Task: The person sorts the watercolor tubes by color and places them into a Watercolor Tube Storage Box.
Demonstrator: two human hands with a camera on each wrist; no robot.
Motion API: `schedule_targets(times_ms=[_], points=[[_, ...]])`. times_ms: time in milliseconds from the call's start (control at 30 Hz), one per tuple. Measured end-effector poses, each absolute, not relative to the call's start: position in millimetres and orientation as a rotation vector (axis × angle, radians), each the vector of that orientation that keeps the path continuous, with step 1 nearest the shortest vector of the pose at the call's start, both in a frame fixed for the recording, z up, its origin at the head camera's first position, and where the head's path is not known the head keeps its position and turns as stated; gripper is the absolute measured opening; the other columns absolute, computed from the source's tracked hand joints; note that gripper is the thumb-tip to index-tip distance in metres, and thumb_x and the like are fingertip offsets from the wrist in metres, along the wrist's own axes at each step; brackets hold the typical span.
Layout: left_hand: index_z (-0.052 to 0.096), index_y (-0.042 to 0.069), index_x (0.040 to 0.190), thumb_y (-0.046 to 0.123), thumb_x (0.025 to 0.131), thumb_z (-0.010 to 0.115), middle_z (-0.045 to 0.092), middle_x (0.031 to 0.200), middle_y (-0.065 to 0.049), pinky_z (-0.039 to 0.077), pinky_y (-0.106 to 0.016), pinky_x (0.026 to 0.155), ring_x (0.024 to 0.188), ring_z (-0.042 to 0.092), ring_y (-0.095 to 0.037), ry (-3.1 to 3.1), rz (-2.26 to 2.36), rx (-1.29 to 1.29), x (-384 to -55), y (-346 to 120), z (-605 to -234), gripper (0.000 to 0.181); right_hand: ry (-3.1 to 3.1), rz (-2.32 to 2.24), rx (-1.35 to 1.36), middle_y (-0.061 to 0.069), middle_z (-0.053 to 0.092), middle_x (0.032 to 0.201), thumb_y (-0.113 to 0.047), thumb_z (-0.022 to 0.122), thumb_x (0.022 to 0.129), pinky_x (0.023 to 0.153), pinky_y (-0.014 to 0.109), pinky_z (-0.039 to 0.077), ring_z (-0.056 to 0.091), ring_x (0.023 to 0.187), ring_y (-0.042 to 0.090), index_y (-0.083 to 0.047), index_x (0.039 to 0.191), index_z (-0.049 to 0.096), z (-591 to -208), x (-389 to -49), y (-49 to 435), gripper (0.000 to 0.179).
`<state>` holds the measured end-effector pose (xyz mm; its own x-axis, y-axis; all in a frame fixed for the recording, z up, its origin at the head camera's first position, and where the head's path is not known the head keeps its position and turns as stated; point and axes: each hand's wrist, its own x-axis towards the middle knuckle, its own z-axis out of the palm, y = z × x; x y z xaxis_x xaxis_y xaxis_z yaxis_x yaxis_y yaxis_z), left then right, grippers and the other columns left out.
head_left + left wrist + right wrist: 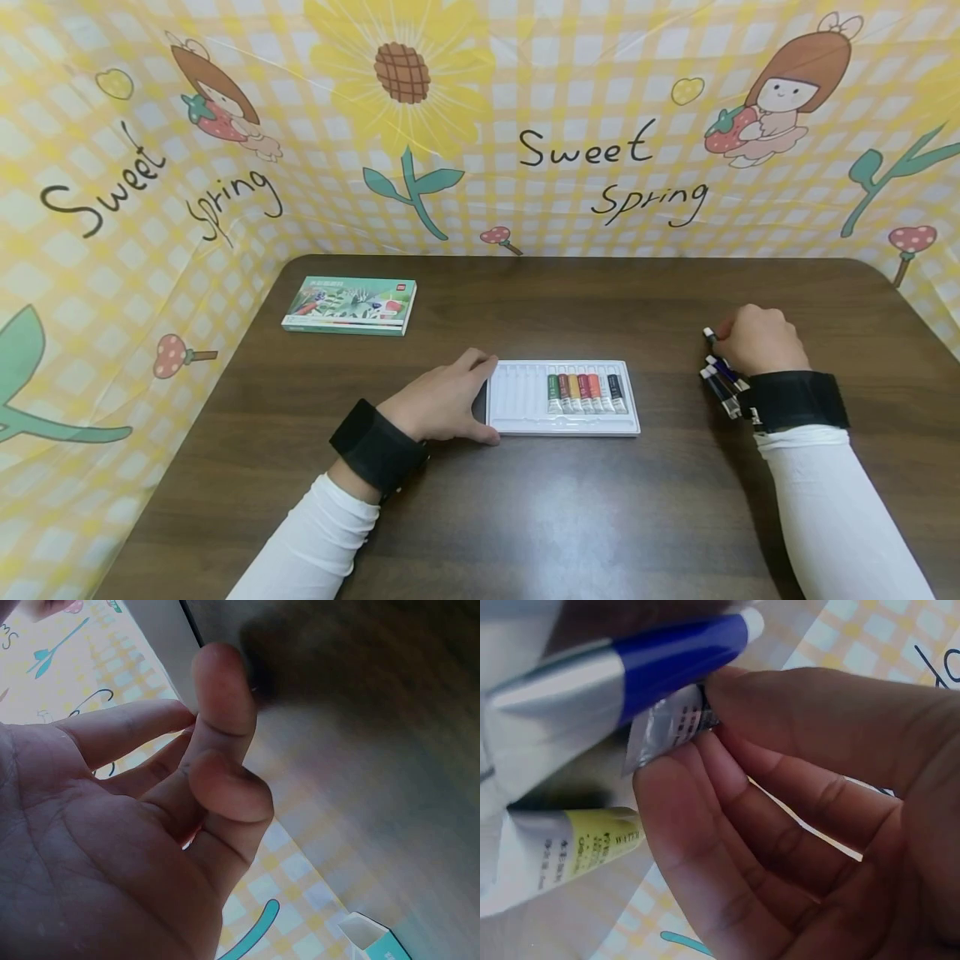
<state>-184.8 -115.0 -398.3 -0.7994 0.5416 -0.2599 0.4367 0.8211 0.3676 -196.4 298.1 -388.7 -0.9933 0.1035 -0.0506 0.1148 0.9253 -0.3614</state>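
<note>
Right grip (761,343) pinches 1 paint tube (666,726) at the table (570,517); left grip (446,402) holds the end of a white tray (517,398).

My left hand (139,814), palm exposed, its fingers (223,686) bent, beside a pale tray (159,645) (right); teal box (386,945) (left), table (367,787), checked cloth (281,877) (far).

The cloth (517,196) reads "Sweet Spring" twice; the yellow tube (604,836) bears "WATER"; the box's (348,307) print is illegible.
</note>
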Motion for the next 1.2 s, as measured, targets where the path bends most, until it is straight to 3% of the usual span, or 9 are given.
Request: schedule_targets(times_ms=[433,1200], points=[[0.037,0.003,0.163,0.043,0.082,0.091,0.042,0.163,-0.015,0.052,-0.046,0.109,0.124,0.062,-0.031,2.646,0.423,0.742,-185.0,-115.5,-399.5,0.105,3.093,-0.562,0.167,0.038,0.071,0.105,-0.008,0.066,0.09,0.075,0.065,0.055,0.068,0.088,0.058,0.007,0.103,0.076,-392.0,-196.4,296.9,0.022],[0.037,0.003,0.163,0.043,0.082,0.091,0.043,0.162,-0.015,0.053,-0.046,0.106,0.118,0.063,-0.03,2.65,0.42,0.726,-184.8,-114.7,-398.8,0.105,3.102,-0.588,0.146,0.036,0.072,0.106,-0.008,0.068,0.09,0.071,0.058,0.056,0.068,0.081,0.047,0.006,0.103,0.077,-390.4,-197.6,294.8,0.021]])
